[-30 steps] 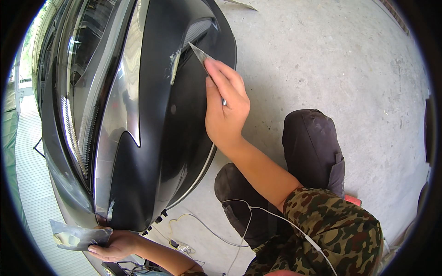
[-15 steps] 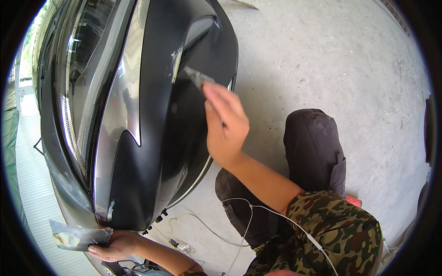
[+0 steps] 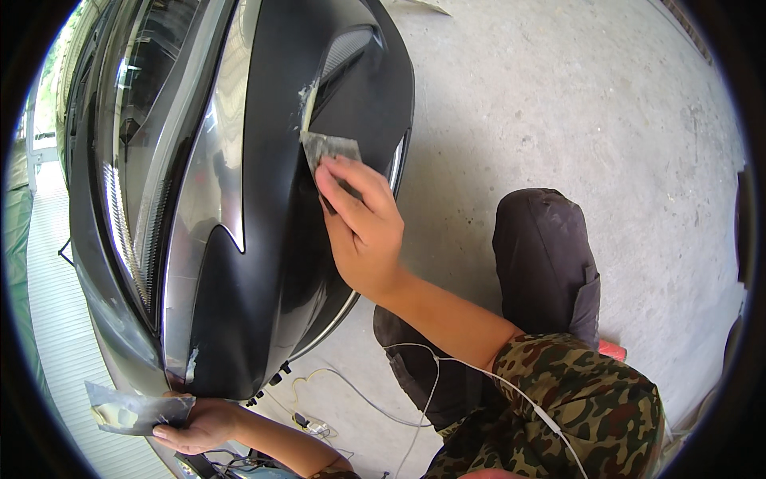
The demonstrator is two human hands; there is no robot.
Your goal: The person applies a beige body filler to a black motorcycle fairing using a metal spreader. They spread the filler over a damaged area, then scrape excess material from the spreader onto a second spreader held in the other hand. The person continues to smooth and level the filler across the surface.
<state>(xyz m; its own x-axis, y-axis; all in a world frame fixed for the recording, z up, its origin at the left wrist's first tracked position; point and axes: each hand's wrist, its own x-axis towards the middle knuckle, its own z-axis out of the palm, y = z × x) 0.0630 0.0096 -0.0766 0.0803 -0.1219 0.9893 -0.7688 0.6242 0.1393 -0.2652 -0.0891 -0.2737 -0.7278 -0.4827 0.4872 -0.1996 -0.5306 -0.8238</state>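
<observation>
Pinching one scraper (image 3: 335, 146) in right fingers (image 3: 361, 179), one smeared plate (image 3: 136, 410) in left fingers (image 3: 171, 433)

Mostly black bumper (image 3: 275, 112) upper left, pale yellowish filler smear (image 3: 307, 114), green-brown camo sleeve (image 3: 578, 399) lower right, grey concrete floor (image 3: 622, 120).

Pale grey, speckled concrete floor (image 3: 638, 144)

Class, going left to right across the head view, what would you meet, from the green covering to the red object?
Green covering, flat grey sheet, left hand, pale streak, right hand, dark-trousered right knee, red object.
</observation>
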